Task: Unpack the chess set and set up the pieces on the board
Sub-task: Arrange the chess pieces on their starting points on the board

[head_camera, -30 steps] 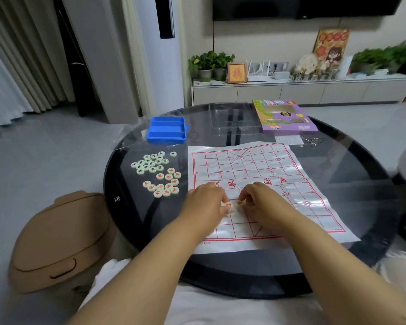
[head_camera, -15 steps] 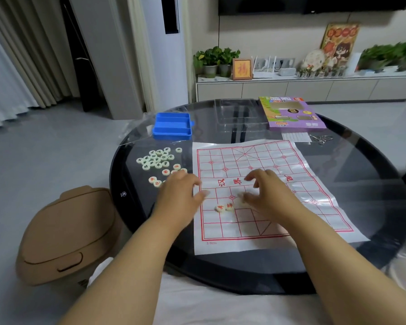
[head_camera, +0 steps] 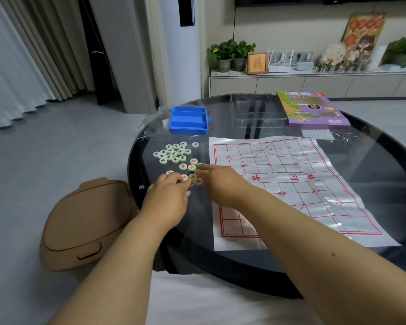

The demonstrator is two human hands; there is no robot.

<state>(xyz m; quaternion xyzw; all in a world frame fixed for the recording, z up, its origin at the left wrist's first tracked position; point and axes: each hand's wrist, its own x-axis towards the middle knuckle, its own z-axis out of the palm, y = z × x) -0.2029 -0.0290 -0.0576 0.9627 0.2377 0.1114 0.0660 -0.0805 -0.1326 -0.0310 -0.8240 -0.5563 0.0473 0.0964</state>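
Observation:
The chess board (head_camera: 291,184), a white sheet with a red grid, lies flat on the round dark glass table (head_camera: 384,165). Left of it is a loose heap of pale round pieces: black-marked ones (head_camera: 174,152) farther away, red-marked ones (head_camera: 188,167) nearer. My left hand (head_camera: 169,198) is curled over the nearest red pieces, and its fingertips hide whether it holds one. My right hand (head_camera: 220,184) reaches across the board's left edge, fingers stretched out and touching the red pieces. My right arm covers the board's near-left squares.
A blue tray (head_camera: 189,120), a clear plastic lid (head_camera: 256,111) and a purple box (head_camera: 312,109) stand at the table's far side. A leaflet (head_camera: 317,134) and a small metal item (head_camera: 345,137) lie behind the board. A brown bin (head_camera: 85,224) sits on the floor at left.
Both hands have left the middle of the board and moved left to the heap of red pieces. The two pieces set on the board are now hidden under my right arm.

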